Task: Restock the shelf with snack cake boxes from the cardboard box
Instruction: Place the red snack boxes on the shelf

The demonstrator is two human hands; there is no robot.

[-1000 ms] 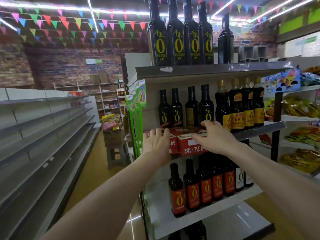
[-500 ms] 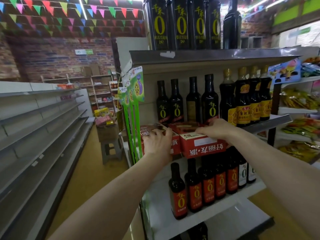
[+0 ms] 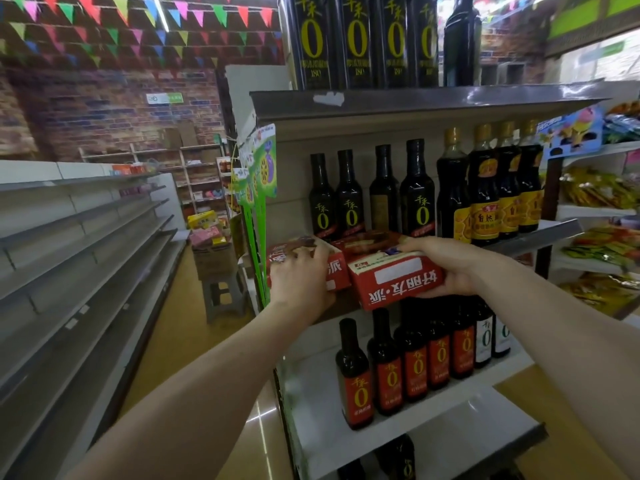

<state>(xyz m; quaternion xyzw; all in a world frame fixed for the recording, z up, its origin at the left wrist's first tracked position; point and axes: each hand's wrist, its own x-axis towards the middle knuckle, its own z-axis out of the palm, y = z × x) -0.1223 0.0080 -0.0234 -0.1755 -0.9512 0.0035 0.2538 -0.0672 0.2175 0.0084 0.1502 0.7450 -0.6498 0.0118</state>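
My left hand (image 3: 300,279) grips the front end of a red snack cake box (image 3: 304,263) at the left of the middle shelf (image 3: 540,237), fingers curled over its top edge. My right hand (image 3: 446,266) grasps a second red box (image 3: 394,277) just beside the first, thumb on top and fingers wrapped under its right end. This second box is tilted, its front end sticking out past the shelf edge, with upside-down white lettering facing me. The two boxes touch side by side.

Right behind the boxes stands a row of dark bottles (image 3: 349,199), and to their right more dark bottles with yellow labels (image 3: 485,199). On the shelf below stand bottles with red labels (image 3: 391,368). Tall dark bottles (image 3: 356,39) line the top shelf.

Down the aisle to the left, a cardboard box (image 3: 213,259) sits on a grey stool (image 3: 225,294), with colourful packages showing at its top. Grey shelving (image 3: 79,244) runs along the left side, and coloured pennants (image 3: 138,19) hang overhead
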